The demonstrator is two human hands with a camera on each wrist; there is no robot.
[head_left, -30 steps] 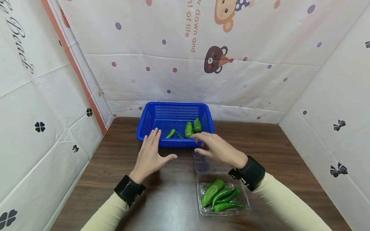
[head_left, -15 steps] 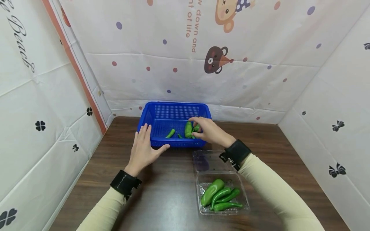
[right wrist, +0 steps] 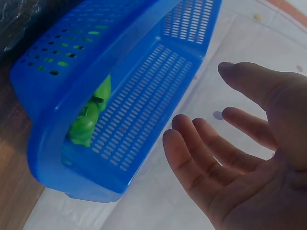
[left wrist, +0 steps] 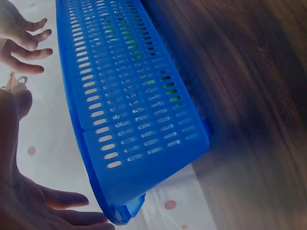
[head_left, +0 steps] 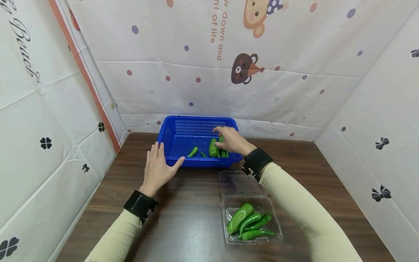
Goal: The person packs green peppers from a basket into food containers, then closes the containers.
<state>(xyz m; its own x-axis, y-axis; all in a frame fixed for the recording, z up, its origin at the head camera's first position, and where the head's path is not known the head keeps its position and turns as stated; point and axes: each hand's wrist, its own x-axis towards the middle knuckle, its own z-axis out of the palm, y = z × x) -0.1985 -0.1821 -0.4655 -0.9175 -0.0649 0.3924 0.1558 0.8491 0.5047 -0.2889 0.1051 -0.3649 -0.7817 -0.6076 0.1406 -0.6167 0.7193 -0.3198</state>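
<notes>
Two hands, both released. Left hand (head_left: 157, 169): fingers straight and spread by the basket's front left corner; can't tell if the fingertips touch the rim. Right hand (head_left: 233, 141): over the basket's right end, fingers loosely bent, nothing in its grasp. One black band per wrist: left band (head_left: 140, 205), right band (head_left: 257, 162).

One blue basket (head_left: 193, 162), at the back of the worktop (head_left: 190, 225). Green basket peppers (head_left: 213, 148) inside: at least four, two small at centre, the bigger ones to the right. Exact count unclear: right hand and front wall cover some; left wrist view gives only green through the slots.

One clear container (head_left: 229, 203), nearer the person, right of centre, lid (head_left: 240, 183) folded back. Four green container peppers (head_left: 240, 218) in it: one wide, three slim.

Backdrop (head_left: 183, 91): two printed bears, the upper one cut off.
</notes>
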